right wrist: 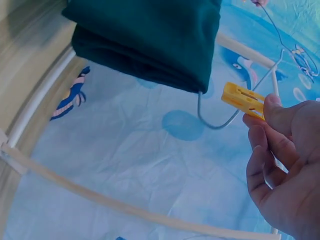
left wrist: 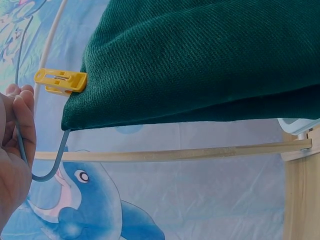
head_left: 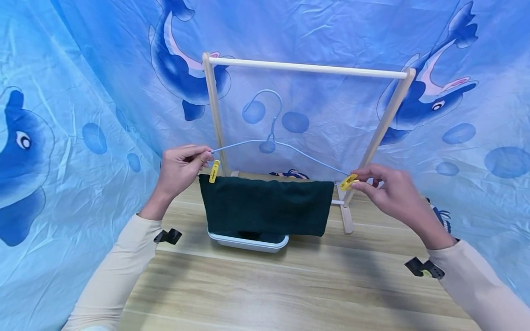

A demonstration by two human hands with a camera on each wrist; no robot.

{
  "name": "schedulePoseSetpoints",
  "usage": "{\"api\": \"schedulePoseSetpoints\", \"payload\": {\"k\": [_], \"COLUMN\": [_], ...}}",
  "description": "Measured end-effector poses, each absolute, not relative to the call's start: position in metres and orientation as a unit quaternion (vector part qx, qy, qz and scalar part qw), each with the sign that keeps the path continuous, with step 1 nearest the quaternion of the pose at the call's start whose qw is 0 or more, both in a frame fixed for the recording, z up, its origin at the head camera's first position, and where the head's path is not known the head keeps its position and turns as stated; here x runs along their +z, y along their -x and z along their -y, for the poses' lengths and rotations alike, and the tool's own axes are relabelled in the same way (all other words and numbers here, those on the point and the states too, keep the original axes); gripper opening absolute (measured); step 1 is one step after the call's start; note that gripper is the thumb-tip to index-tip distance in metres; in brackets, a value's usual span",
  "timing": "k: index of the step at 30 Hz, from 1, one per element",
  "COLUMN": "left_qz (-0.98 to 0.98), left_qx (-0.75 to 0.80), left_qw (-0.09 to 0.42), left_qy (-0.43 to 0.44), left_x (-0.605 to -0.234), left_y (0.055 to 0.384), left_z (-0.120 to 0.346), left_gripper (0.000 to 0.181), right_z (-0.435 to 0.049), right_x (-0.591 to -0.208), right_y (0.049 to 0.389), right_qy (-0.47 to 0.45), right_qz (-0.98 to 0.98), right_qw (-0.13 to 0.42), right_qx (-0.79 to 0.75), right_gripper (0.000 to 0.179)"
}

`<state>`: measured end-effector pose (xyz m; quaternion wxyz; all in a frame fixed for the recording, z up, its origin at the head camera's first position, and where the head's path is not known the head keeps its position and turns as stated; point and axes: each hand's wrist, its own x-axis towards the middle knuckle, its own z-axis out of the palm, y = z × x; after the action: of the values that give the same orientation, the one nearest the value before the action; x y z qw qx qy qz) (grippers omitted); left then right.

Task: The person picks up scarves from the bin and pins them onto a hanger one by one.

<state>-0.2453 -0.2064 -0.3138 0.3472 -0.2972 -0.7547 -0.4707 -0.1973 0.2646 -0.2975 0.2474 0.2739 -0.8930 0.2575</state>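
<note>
A dark green cloth hangs folded over the lower bar of a light blue wire hanger. My left hand pinches the hanger's left shoulder. Close to those fingers, a yellow clothespin is clipped on the cloth's top edge at the left. Between thumb and forefinger, my right hand pinches another yellow clothespin. In the right wrist view that clothespin is apart from the cloth's corner, near the hanger's bent wire end. Whether the right fingers also touch the hanger cannot be told.
Behind the cloth stands a wooden rack with a white top rail. A white tray sits partly under the cloth on the wood-grain table. Rope-like striped things lie near the rack's base. Blue dolphin-print curtains surround the table.
</note>
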Motion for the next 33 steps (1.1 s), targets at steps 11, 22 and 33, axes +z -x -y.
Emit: {"api": "schedulePoseSetpoints", "payload": {"k": [11,22,33], "left_qz": [0.748,0.748,0.739], "left_qx": [-0.471,-0.472,-0.463], "left_qw": [0.355,0.354,0.368], "left_qy": [0.304,0.303,0.324], "left_x": [-0.313,-0.312,-0.312], "left_y": [0.244,0.241,0.237], "left_z": [0.207,0.206,0.206], "left_gripper": [0.009,0.009,0.011], "right_z": [-0.241,-0.231,-0.219], "right_x": [-0.297,-0.307,-0.311], "right_y": [0.211,0.222,0.227], "right_qy": [-0.326,-0.351,-0.374], "right_qz": [0.844,0.829,0.836], "right_qw": [0.323,0.338,0.341], "right_qx": [0.276,0.275,0.212], "right_gripper": [0.017,0.015,0.014]}}
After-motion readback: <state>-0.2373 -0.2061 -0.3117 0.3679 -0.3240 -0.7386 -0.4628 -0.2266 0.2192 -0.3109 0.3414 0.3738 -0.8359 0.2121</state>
